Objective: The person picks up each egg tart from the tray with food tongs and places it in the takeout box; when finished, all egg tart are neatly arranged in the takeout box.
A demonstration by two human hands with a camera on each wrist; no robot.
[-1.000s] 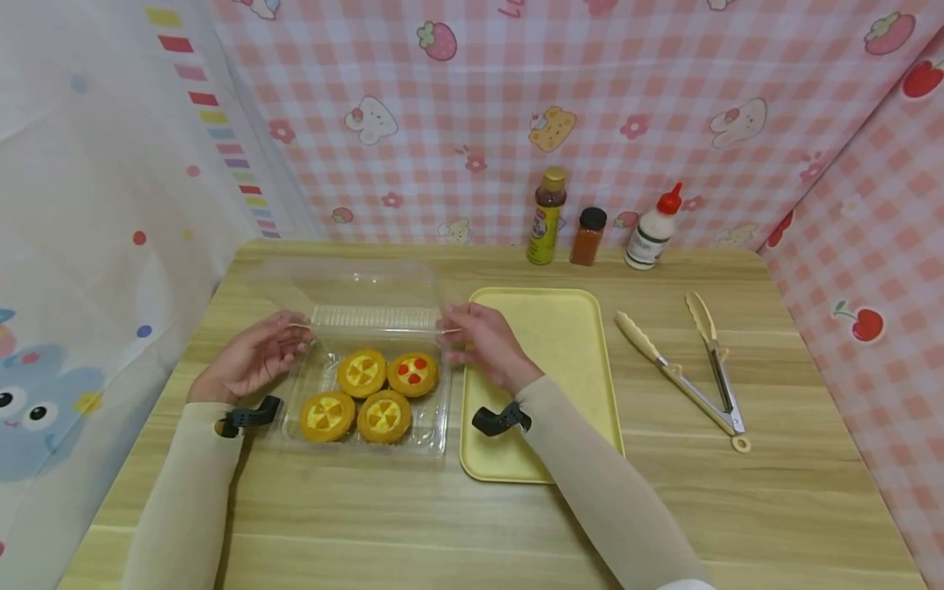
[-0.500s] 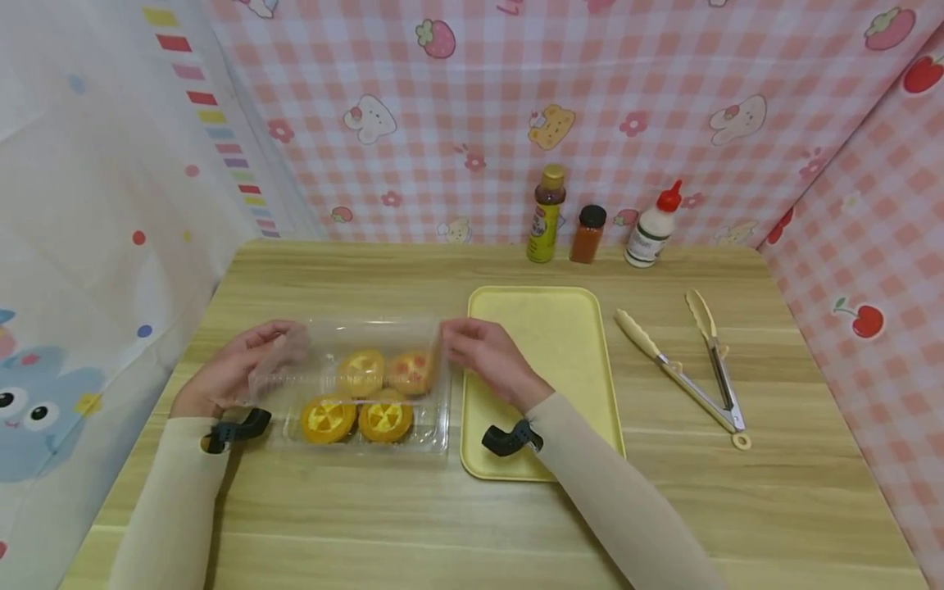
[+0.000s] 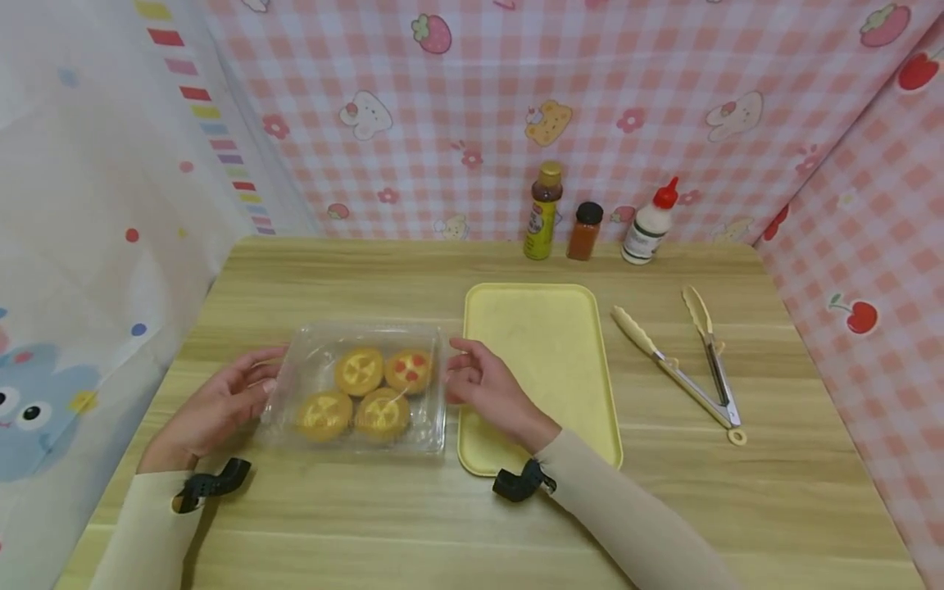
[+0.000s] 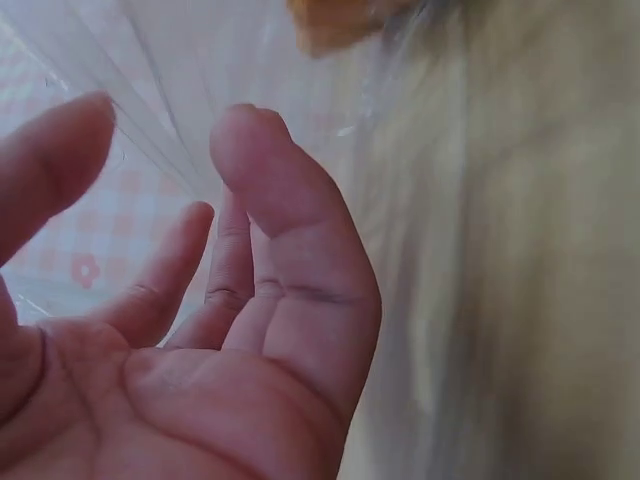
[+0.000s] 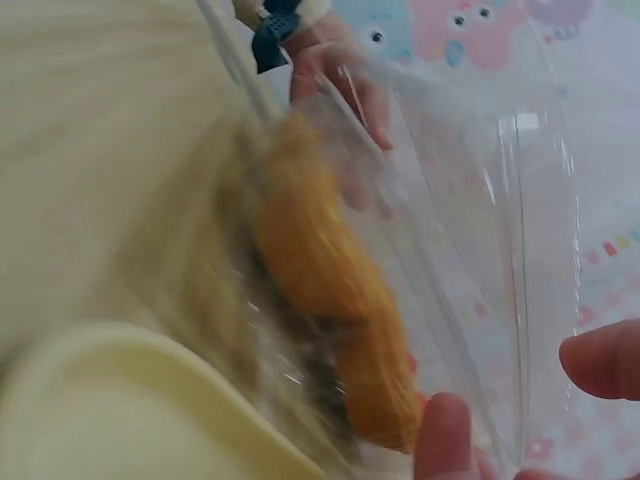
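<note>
A clear plastic clamshell box (image 3: 310, 348) sits on the table's left half, its lid down over several round tarts (image 3: 359, 371). One tart (image 3: 409, 371) has red dots on top; the others have yellow wedge patterns. Beside the box's left edge is my left hand (image 3: 217, 406), fingers loosely bent; its thumb and fingers stand apart in the left wrist view. My right hand (image 3: 494, 389) is at the right edge, relaxed, with thumb and finger apart in the right wrist view. Whether fingertips touch the plastic is hard to tell. Whether the lid is latched cannot be seen.
A yellow tray (image 3: 542, 328) lies just right of the box, partly under my right hand. Farther right rest spread tongs (image 3: 701, 389). Along the back stand a yellow-labelled bottle (image 3: 542, 215), a black-capped spice jar (image 3: 585, 232) and a red-tipped white bottle (image 3: 649, 225).
The box's lid has swung from standing up at the back down over the tarts. Both hands have come toward the front with it, and their fingers have loosened from its edges.
</note>
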